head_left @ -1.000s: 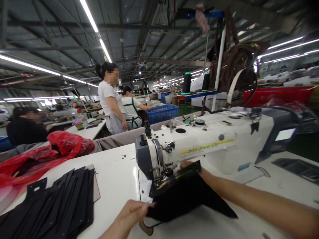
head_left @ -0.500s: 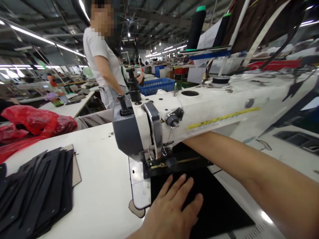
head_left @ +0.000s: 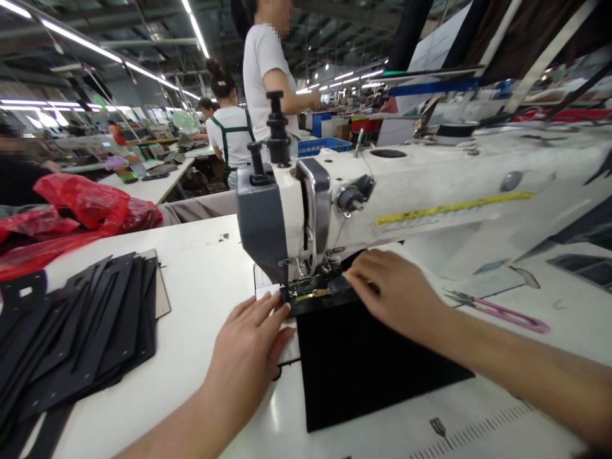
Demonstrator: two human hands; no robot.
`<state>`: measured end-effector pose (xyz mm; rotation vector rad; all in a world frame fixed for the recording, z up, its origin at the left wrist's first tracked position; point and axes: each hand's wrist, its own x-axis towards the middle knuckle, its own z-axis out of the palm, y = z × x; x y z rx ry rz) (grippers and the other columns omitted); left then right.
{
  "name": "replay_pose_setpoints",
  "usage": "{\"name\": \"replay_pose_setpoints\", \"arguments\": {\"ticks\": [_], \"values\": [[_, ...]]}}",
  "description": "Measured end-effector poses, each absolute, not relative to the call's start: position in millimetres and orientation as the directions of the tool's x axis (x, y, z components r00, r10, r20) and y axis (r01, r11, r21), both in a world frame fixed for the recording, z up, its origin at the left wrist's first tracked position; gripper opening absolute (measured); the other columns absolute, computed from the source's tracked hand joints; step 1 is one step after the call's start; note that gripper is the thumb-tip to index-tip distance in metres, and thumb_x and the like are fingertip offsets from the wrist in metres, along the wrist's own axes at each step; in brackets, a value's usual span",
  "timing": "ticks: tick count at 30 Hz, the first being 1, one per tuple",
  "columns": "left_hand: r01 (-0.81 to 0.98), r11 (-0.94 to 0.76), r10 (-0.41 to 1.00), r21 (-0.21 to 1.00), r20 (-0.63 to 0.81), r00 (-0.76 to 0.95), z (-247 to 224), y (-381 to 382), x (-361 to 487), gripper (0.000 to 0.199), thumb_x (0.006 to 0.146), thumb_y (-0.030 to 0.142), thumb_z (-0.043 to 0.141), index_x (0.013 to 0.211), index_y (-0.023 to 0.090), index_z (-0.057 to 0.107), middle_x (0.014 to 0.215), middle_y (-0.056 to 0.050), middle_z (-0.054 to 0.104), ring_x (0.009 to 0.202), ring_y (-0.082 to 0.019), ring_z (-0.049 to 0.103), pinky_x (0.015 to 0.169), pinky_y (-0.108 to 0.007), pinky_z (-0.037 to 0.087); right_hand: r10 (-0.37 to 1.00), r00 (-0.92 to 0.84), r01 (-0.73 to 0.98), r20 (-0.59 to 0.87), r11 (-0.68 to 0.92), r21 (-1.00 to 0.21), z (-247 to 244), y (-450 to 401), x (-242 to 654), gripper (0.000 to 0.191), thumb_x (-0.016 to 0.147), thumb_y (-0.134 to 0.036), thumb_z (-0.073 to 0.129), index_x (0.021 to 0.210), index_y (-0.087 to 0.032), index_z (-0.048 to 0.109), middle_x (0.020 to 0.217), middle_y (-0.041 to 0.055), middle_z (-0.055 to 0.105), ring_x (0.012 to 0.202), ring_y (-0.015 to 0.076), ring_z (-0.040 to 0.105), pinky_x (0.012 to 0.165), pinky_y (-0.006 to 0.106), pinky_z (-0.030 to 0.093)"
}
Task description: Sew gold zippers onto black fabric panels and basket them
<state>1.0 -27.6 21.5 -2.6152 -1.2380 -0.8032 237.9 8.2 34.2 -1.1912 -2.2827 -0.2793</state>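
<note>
A sewing machine point(head_left: 306, 210) stands over a black fabric panel point(head_left: 377, 363), which lies flat on the table. Gold zipper teeth point(head_left: 312, 296) show on a black strip along the panel's far edge, at the presser foot. My left hand point(head_left: 251, 344) lies with fingers stretched out, fingertips at the strip's left end beside the needle area. My right hand point(head_left: 399, 287) is closed, thumb and forefinger together just right of the presser foot. It is near a small dark guard point(head_left: 338, 287); what the fingers hold is hidden.
Thread snips point(head_left: 502, 309) with pink handles lie right of the panel. Black cut pieces point(head_left: 90, 331) are stacked on the left, with red plastic point(head_left: 95, 204) behind them. A person in white point(head_left: 270, 70) stands beyond the machine.
My left hand has moved from on top of the panel to its left edge by the foot. My right hand has come out from behind the machine arm. The snips are now uncovered.
</note>
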Motion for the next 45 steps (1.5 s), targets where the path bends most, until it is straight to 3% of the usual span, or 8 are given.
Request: {"name": "replay_pose_setpoints", "arguments": {"ticks": [2, 4, 6, 10, 22, 31, 45], "values": [[0.725, -0.687, 0.634, 0.048, 0.528, 0.565, 16.2, -19.9, -0.6, 0.023, 0.09, 0.017, 0.042, 0.097, 0.015, 0.064, 0.102, -0.01, 0.068, 0.097, -0.026, 0.063, 0.088, -0.049, 0.048, 0.633, -0.551, 0.731, 0.544, 0.68, -0.051, 28.7, -1.3, 220.6, 0.018, 0.09, -0.017, 0.046, 0.081, -0.014, 0.061, 0.082, 0.0064, 0.061, 0.079, 0.0197, 0.055, 0.074, 0.036, 0.047], [0.707, -0.707, 0.61, 0.032, 0.534, 0.586, 11.4, -16.1, 0.6, 0.025, 0.09, 0.013, 0.04, 0.094, 0.015, 0.065, 0.101, -0.011, 0.068, 0.097, -0.025, 0.064, 0.089, -0.051, 0.047, 0.604, -0.601, 0.673, 0.523, 0.736, -0.075, 21.1, -7.0, 204.0, 0.018, 0.088, -0.013, 0.045, 0.095, -0.011, 0.062, 0.095, 0.0115, 0.062, 0.092, 0.0249, 0.054, 0.081, 0.041, 0.045], [0.687, -0.726, 0.584, 0.023, 0.55, 0.598, 8.4, -15.3, 1.7, 0.025, 0.088, 0.01, 0.04, 0.092, 0.014, 0.065, 0.101, -0.012, 0.068, 0.097, -0.026, 0.064, 0.088, -0.051, 0.048, 0.629, -0.603, 0.665, 0.49, 0.736, -0.127, 14.9, -7.9, 193.3, 0.023, 0.087, -0.011, 0.043, 0.103, -0.009, 0.06, 0.106, 0.015, 0.059, 0.102, 0.028, 0.05, 0.087, 0.045, 0.042], [0.65, -0.759, 0.547, 0.03, 0.57, 0.613, 6.6, -14.6, 0.6, 0.024, 0.086, 0.007, 0.042, 0.091, 0.012, 0.065, 0.1, -0.013, 0.069, 0.096, -0.026, 0.064, 0.087, -0.049, 0.049, 0.662, -0.606, 0.66, 0.441, 0.728, -0.186, 12.5, -3.7, 189.7, 0.024, 0.087, -0.009, 0.041, 0.1, -0.01, 0.06, 0.113, 0.0161, 0.056, 0.108, 0.0289, 0.047, 0.09, 0.046, 0.039], [0.637, -0.77, 0.519, -0.036, 0.546, 0.658, 8.3, -11.4, 1.2, 0.025, 0.088, 0.009, 0.04, 0.091, 0.011, 0.065, 0.1, -0.014, 0.068, 0.096, -0.025, 0.064, 0.088, -0.046, 0.05, 0.69, -0.61, 0.685, 0.39, 0.706, -0.18, 13.9, -4.3, 191.3, 0.024, 0.086, -0.009, 0.043, 0.103, -0.009, 0.06, 0.111, 0.0139, 0.057, 0.104, 0.0262, 0.049, 0.09, 0.042, 0.039], [0.662, -0.749, 0.543, -0.042, 0.534, 0.648, 3.5, -1.0, -0.4, 0.023, 0.088, 0.009, 0.042, 0.092, 0.011, 0.065, 0.1, -0.014, 0.068, 0.096, -0.025, 0.064, 0.087, -0.043, 0.051, 0.692, -0.587, 0.709, 0.42, 0.69, -0.145, 14.2, 3.3, 186.9, 0.014, 0.084, -0.01, 0.047, 0.085, -0.013, 0.061, 0.105, 0.0122, 0.061, 0.096, 0.0253, 0.054, 0.088, 0.041, 0.041], [0.694, -0.72, 0.561, -0.012, 0.578, 0.592, 0.0, 1.1, 1.4, 0.018, 0.086, 0.008, 0.048, 0.087, 0.014, 0.065, 0.097, -0.01, 0.069, 0.093, -0.021, 0.065, 0.088, -0.038, 0.05, 0.688, -0.553, 0.708, 0.469, 0.685, -0.17, 10.3, 3.8, 184.8, 0.021, 0.084, -0.01, 0.045, 0.095, -0.015, 0.062, 0.096, 0.0097, 0.064, 0.088, 0.0222, 0.058, 0.082, 0.035, 0.045]]}}
